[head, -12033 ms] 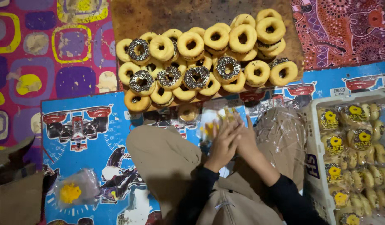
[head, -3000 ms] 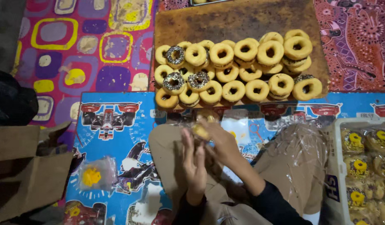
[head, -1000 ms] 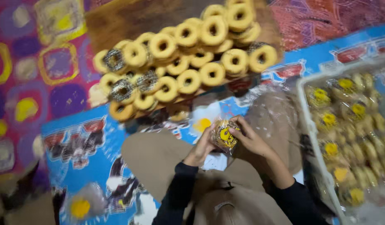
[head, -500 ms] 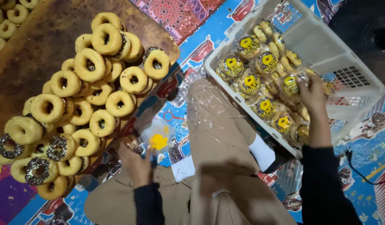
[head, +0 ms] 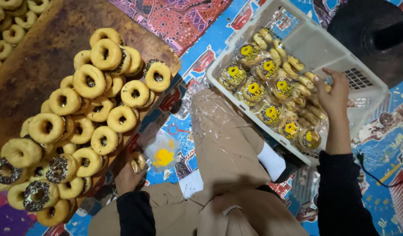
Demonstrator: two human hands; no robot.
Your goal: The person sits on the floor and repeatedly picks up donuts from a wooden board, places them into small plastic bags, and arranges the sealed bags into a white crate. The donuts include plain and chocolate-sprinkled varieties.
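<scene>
My right hand point(head: 334, 89) hovers over a white plastic basket point(head: 323, 43), fingers apart and holding nothing. Under it lie several bagged donuts with yellow labels point(head: 271, 91). My left hand point(head: 128, 175) is down by the near edge of a wooden board point(head: 44, 52), with its fingers closed on a small plain donut point(head: 138, 161). Just right of that hand, a clear plastic bag with a yellow label point(head: 162, 154) lies on the mat. The board carries a pile of plain donuts point(head: 92, 83) and a few chocolate-sprinkled donuts point(head: 35, 194).
My legs in beige trousers point(head: 223, 144) and a white sock point(head: 271, 159) fill the middle. A black round object point(head: 372, 26) stands beyond the basket. A thin black cable point(head: 376, 175) runs over the colourful printed mat point(head: 385, 144). More donuts point(head: 9, 26) show at the top left.
Both hands held a bagged donut at my lap a second ago. The right hand went to the basket and now hovers open; the left dropped to a donut at the board's edge.
</scene>
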